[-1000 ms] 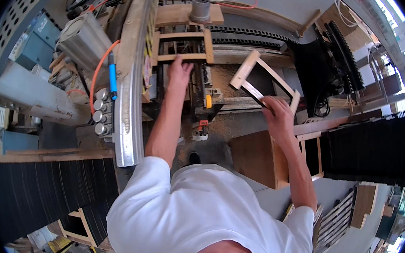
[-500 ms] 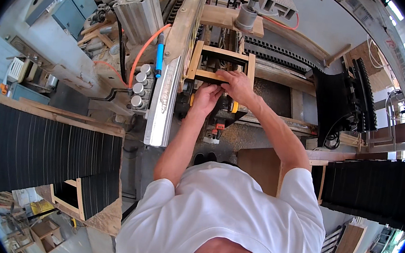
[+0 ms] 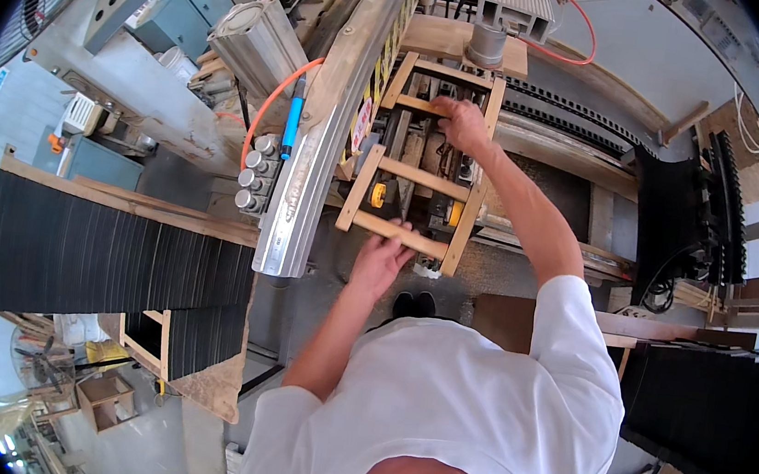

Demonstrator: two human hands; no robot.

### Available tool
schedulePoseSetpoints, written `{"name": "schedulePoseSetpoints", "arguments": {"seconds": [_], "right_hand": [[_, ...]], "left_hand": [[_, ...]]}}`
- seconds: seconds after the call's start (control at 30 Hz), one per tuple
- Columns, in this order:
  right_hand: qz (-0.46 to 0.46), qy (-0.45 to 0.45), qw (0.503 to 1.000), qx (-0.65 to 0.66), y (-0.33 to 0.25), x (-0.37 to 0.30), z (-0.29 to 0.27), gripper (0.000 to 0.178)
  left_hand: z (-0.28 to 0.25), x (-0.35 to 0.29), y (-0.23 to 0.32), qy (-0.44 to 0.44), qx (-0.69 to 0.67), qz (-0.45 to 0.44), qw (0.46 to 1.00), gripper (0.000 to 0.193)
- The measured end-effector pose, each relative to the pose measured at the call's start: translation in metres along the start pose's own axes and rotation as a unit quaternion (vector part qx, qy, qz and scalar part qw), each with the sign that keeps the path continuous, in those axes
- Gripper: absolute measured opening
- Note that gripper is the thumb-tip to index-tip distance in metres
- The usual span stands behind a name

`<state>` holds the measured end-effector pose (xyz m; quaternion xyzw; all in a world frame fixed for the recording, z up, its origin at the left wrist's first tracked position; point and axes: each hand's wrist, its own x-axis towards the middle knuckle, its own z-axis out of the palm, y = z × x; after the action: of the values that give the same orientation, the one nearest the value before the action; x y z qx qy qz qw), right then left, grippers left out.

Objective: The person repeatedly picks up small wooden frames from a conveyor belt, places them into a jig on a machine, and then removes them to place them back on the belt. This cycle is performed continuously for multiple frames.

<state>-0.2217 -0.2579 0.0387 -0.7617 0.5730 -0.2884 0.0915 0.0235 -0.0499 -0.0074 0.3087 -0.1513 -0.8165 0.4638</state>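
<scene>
At the far left, a long row of black panels (image 3: 109, 255) stands packed on edge, with a pale frame (image 3: 166, 344) at its near side and a small wooden box (image 3: 106, 403) on the floor below. Next come four round metal knobs (image 3: 257, 171) in a line, an orange hose (image 3: 269, 100) curving above them, and a blue tube (image 3: 293, 121) upright beside a long metal rail (image 3: 286, 227). A yellow-and-black striped strip (image 3: 390, 48) runs along the rail's far part.

Right of the rail, the left hand (image 3: 379, 263) is at the near bar of the front wooden frame (image 3: 423, 179), its fingers bent up against the wood; whether the thumb closes on the bar, I cannot tell. This frame lies tilted over the machine, with yellow round parts (image 3: 379, 195) showing through it. Beyond it lies the back wooden frame (image 3: 417, 104). The right hand (image 3: 465, 128) reaches across with its fingers curled at that frame's near bar; a full pinch cannot be made out. The right forearm hides whether the two frames touch.

Farther right hangs a black sheet (image 3: 663, 221), and more dark panels (image 3: 695, 400) stand below it.
</scene>
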Motion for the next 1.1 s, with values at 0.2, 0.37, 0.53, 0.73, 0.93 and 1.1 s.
{"name": "schedulePoseSetpoints", "arguments": {"seconds": [0.2, 0.37, 0.53, 0.73, 0.93, 1.1], "right_hand": [[0.063, -0.046, 0.994, 0.071, 0.014, 0.037, -0.001, 0.042], [0.056, -0.065, 0.992, 0.096, 0.024, 0.044, 0.003, 0.046], [0.017, -0.063, 0.995, 0.079, 0.028, 0.05, 0.007, 0.045], [-0.066, -0.099, 0.991, -0.063, 0.032, 0.051, 0.006, 0.054], [-0.162, -0.042, 0.968, -0.189, 0.024, 0.046, -0.01, 0.053], [-0.181, -0.003, 0.959, -0.217, 0.031, 0.048, -0.007, 0.055]], "left_hand": [[-0.031, -0.071, -0.007, 0.042, -0.002, 0.039, 0.998, 0.036], [-0.047, -0.11, -0.009, 0.092, -0.026, 0.074, 0.993, 0.033], [-0.062, -0.125, -0.008, 0.149, -0.028, 0.082, 0.985, 0.031], [-0.088, -0.124, -0.007, 0.153, -0.019, 0.098, 0.983, 0.029], [-0.104, -0.13, -0.018, 0.21, 0.006, 0.128, 0.969, 0.03], [-0.103, -0.135, -0.028, 0.273, 0.043, 0.132, 0.952, 0.033]]}}
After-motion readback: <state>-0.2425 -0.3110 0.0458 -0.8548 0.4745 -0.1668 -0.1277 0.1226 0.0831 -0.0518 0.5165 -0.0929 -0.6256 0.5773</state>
